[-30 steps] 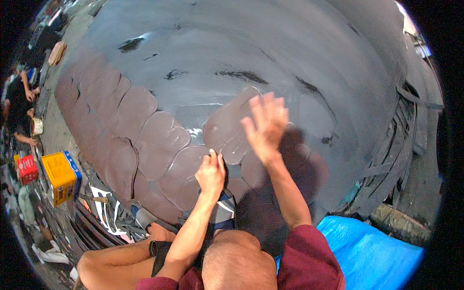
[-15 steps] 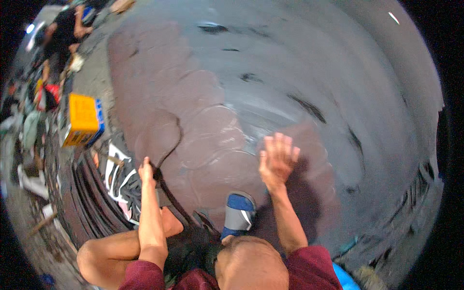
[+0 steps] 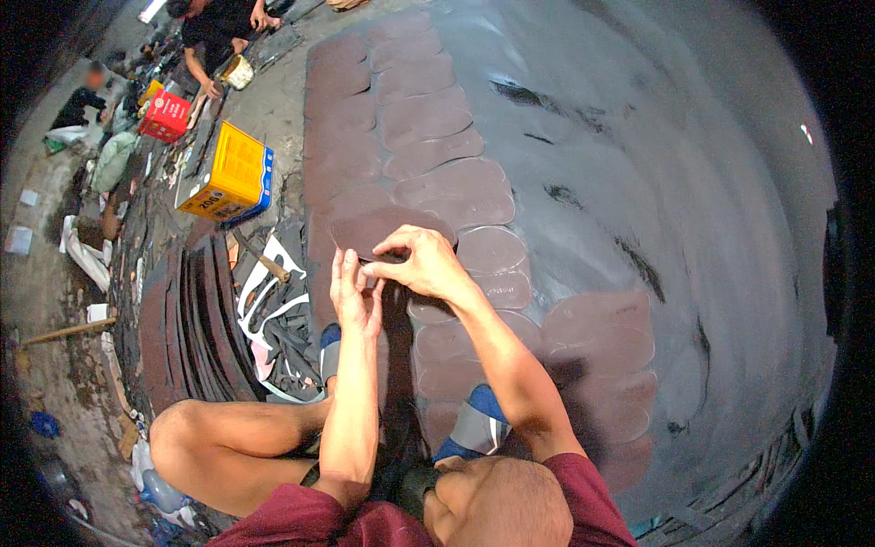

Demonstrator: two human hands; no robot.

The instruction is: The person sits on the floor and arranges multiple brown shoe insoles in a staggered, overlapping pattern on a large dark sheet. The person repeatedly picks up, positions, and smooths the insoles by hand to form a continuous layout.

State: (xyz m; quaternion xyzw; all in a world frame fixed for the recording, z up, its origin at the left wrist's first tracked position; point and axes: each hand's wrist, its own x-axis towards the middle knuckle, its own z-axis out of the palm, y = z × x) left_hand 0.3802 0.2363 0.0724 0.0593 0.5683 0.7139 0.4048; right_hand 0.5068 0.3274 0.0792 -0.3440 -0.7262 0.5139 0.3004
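A thin, dark brown sole-shaped piece point(image 3: 387, 219) is between my hands, over the floor ahead of me. My right hand point(image 3: 425, 263) pinches its near edge with thumb and fingers. Close against that edge, my left hand point(image 3: 358, 294) holds it with its fingers pointing up and its thumb near the right one. Beneath and beyond lie rows of similar brown pieces point(image 3: 428, 118), flat and side by side, with rounded outlines. A shorter group of brown pieces point(image 3: 597, 337) lies to the right.
A yellow and blue box point(image 3: 232, 173) stands at the left, near stacked dark strips point(image 3: 205, 319) and black and white scraps point(image 3: 273, 301). A red box point(image 3: 166, 115) is farther off. Co-workers point(image 3: 223, 36) sit at the far left. Grey sheeting point(image 3: 638, 182) spreads across the right.
My right hand has lifted off the brown pieces and moved left to the held piece. My left hand has moved right and forward with it. The view has shifted.
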